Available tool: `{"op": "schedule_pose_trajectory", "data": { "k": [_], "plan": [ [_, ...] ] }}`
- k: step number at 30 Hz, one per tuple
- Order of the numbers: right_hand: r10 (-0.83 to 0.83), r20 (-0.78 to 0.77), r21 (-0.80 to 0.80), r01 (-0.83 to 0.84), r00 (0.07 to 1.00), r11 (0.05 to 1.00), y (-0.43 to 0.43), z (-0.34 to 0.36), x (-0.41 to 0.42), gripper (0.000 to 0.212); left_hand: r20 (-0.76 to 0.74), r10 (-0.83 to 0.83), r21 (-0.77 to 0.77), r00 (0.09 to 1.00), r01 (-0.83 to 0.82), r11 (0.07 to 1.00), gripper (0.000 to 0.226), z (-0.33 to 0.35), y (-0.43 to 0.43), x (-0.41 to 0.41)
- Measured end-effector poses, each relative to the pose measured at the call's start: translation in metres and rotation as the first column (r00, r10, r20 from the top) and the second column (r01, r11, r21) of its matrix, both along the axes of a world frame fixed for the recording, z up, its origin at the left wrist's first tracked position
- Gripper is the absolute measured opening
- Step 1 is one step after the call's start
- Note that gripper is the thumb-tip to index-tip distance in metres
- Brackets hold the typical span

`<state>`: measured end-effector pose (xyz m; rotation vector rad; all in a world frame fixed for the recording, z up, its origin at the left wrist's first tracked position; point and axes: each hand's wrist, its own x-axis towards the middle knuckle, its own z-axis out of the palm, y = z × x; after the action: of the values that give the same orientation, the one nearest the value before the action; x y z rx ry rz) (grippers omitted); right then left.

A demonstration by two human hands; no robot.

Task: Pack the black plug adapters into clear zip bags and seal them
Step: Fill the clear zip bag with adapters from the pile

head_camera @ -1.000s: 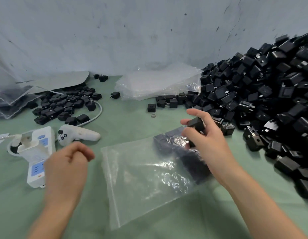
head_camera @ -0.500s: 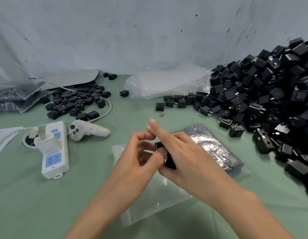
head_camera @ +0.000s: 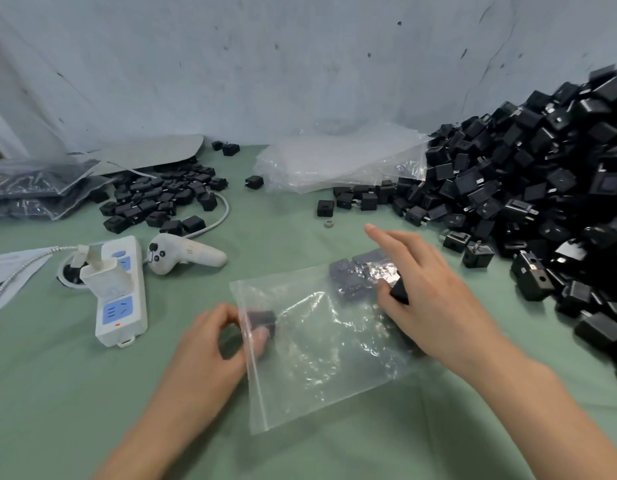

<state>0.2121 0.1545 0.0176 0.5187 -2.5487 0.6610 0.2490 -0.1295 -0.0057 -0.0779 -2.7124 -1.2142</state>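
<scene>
We see the left hand (head_camera: 210,344) at the near-left edge of the clear zip bag (head_camera: 321,358), which lies flat on the green surface (head_camera: 92,393) between the two hands. Its thumb and fingers are curled round a black adapter (head_camera: 262,318) right at the bag's mouth. The fingertips and the adapter show through the plastic, so they seem to be just inside the opening, though the blur keeps us from being sure.

The right hand (head_camera: 435,296) lies over the bag's far-right corner. Its forefinger is stretched out away from us, while the thumb and the other fingers pinch a second adapter (head_camera: 399,289). Just left of that hand, a cluster of packed adapters (head_camera: 352,277) sits inside the bag's far corner. The hands are apart, with the bag between them.

To the right of the right hand rises the big heap of loose adapters (head_camera: 542,188), its nearest pieces close to the knuckles. Beyond both hands lie a stack of empty bags (head_camera: 334,161) and, nearer, a small ring (head_camera: 329,223).

Left of the left hand lies a white power strip (head_camera: 122,306), with a white controller (head_camera: 186,256) just beyond it. Farther out we make out a smaller pile of adapters (head_camera: 158,199), and filled bags (head_camera: 30,188) at the far left.
</scene>
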Motion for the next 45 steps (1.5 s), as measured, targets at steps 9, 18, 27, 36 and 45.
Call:
{"op": "schedule_pose_trajectory", "data": {
  "k": [9, 18, 27, 36, 45],
  "plan": [
    [-0.159, 0.005, 0.025, 0.159, 0.987, 0.987, 0.014, -0.013, 0.000, 0.061, -0.149, -0.167, -0.293, 0.975, 0.118, 0.949, 0.030, -0.002, -0.008, 0.001],
    [-0.288, 0.069, 0.112, 0.279, 0.955, 0.954, 0.023, -0.019, -0.007, 0.039, -0.043, -0.312, -0.412, 0.949, 0.267, 0.871, 0.029, 0.001, 0.017, -0.026],
    [-0.299, 0.097, 0.270, 0.264, 0.949, 0.926, 0.026, -0.009, -0.011, 0.025, -0.135, -0.428, -0.411, 0.894, 0.342, 0.845, 0.032, 0.007, 0.054, -0.049],
    [-0.286, 0.153, 0.308, 0.230, 0.946, 0.923, 0.028, -0.001, -0.015, 0.025, -0.138, -0.499, -0.354, 0.856, 0.428, 0.832, 0.031, 0.001, 0.068, -0.057],
    [-0.293, 0.205, 0.330, 0.216, 0.934, 0.919, 0.025, 0.004, -0.015, 0.025, 0.076, -0.467, -0.181, 0.881, 0.473, 0.862, 0.018, 0.001, 0.083, -0.061]
  ]
}}
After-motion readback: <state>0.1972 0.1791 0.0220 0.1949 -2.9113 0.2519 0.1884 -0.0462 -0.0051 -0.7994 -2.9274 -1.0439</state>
